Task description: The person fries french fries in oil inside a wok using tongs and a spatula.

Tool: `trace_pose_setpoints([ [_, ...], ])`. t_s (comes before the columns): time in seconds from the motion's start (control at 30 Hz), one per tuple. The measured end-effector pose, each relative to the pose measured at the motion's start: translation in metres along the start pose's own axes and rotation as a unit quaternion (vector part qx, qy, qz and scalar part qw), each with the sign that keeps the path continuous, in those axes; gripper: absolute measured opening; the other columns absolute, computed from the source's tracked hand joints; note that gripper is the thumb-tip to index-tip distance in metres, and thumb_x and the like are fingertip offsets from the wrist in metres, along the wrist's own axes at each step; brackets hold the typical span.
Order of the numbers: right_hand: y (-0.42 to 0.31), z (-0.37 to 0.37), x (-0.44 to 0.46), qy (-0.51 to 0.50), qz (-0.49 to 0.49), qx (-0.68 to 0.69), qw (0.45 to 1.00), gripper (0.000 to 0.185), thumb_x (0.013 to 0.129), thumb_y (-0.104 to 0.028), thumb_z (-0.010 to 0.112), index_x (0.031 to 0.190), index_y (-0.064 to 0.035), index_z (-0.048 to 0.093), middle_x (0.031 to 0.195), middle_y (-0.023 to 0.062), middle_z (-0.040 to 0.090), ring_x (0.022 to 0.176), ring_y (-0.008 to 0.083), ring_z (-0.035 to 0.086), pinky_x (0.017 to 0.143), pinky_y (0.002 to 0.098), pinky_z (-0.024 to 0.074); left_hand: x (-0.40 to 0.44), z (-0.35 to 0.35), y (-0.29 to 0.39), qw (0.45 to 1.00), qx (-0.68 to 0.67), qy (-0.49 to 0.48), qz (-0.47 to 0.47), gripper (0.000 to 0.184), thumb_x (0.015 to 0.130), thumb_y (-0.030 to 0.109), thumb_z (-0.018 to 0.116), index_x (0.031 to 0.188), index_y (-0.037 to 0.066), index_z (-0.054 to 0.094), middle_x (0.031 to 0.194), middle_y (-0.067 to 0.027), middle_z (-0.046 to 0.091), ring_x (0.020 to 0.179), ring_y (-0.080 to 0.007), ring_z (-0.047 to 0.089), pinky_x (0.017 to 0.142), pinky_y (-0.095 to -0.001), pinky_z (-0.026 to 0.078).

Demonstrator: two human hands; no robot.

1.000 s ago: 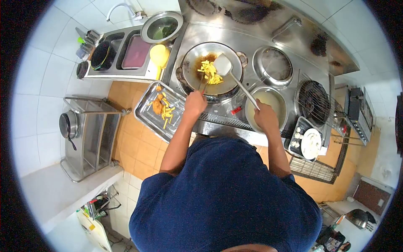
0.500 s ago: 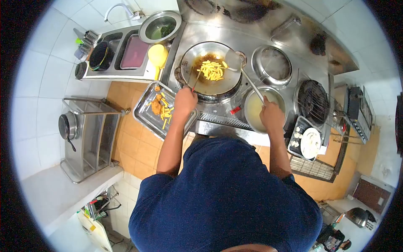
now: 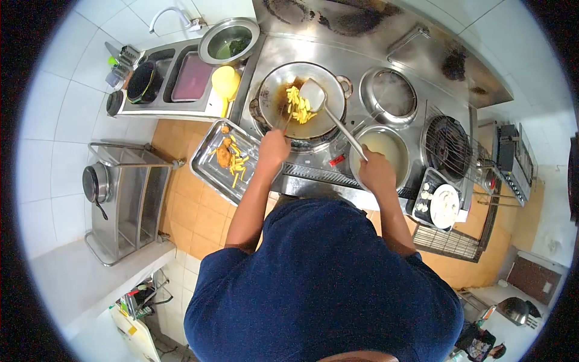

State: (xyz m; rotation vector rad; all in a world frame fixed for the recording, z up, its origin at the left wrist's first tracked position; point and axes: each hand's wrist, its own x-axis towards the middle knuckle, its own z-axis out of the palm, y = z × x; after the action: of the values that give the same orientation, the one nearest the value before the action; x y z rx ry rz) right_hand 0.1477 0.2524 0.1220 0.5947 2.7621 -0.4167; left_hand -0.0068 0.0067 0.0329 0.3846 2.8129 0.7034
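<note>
A wok (image 3: 274, 123) on the stove holds yellow fries (image 3: 299, 107) in dark oil. My right hand (image 3: 378, 174) is closed round the long handle of a metal wok spatula (image 3: 342, 127), whose blade lies in the wok against the right side of the fries. My left hand (image 3: 274, 148), at the wok's near left rim, grips thin brown chopsticks (image 3: 287, 121) that reach toward the fries. Beside my left wrist, a metal tray (image 3: 205, 169) carries a browned fried piece (image 3: 224, 157) and loose fries. Below my right hand is a pot of pale liquid (image 3: 386, 148).
A lidded pot (image 3: 389, 93) steams at the back right. A grate-covered burner (image 3: 447, 145) and a tray with a white plate (image 3: 444, 205) lie further right. To the left are a sink (image 3: 192, 75), a yellow ladle (image 3: 225, 81) and a steel rack (image 3: 126, 193). A red packet (image 3: 337, 160) rests near the stove front.
The spatula blade has moved left from the wok's right side to the fries. The fries are bunched further left, and both hands have shifted slightly, the right one left and down.
</note>
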Motion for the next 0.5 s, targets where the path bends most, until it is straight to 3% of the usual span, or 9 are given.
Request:
trace_pose_setpoints([
  [0.33,-0.008,-0.022,-0.008,0.050,0.033,-0.064,0.996,0.044,0.093,-0.022,0.056,0.136,-0.0228,0.056,0.098,0.0145,0.064,0.085,0.0355,0.068,0.074,0.0503,0.0546,-0.011,-0.017,0.003,0.999,0.000,0.002,-0.035,0.025,0.082,0.015,0.058,0.087,-0.009,0.061,0.085,-0.0334,0.065,0.082,-0.0476,0.066,0.077,-0.0524,0.054],
  [0.5,0.012,-0.006,0.012,0.097,0.030,-0.097,0.990,0.041,0.092,-0.020,0.053,0.133,-0.0175,0.058,0.094,0.0151,0.067,0.079,0.0342,0.071,0.067,0.0479,0.0569,-0.016,-0.030,0.010,0.999,0.008,-0.001,-0.039,0.026,0.082,0.016,0.059,0.086,-0.009,0.063,0.085,-0.0322,0.066,0.082,-0.0470,0.066,0.077,-0.0516,0.054],
])
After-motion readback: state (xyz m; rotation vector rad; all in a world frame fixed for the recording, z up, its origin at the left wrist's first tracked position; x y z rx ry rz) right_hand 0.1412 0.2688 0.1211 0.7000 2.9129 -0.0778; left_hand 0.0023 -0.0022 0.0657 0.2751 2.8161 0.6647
